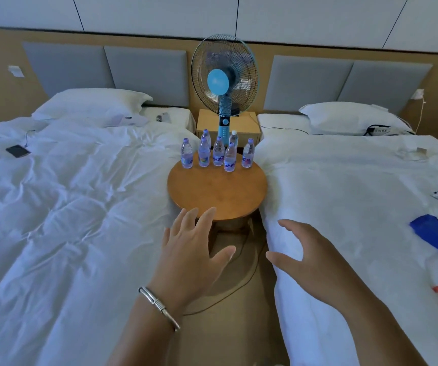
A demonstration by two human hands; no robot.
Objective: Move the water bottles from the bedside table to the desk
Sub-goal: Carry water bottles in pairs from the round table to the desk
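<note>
Purple-capped water bottles (218,151) w/ blue-lettered labels on round table (217,191).

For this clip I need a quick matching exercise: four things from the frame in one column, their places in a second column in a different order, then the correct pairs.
Things:
1. water bottles
2. fan
3. blue cloth
4. dark phone

Places:
A. on the left bed
B. behind the bottles, between the two headboards
C. on the far half of the round table
D. on the right bed

Pairs: 1-C, 2-B, 3-D, 4-A

Both the left hand and the right hand are open and hold nothing.
</note>
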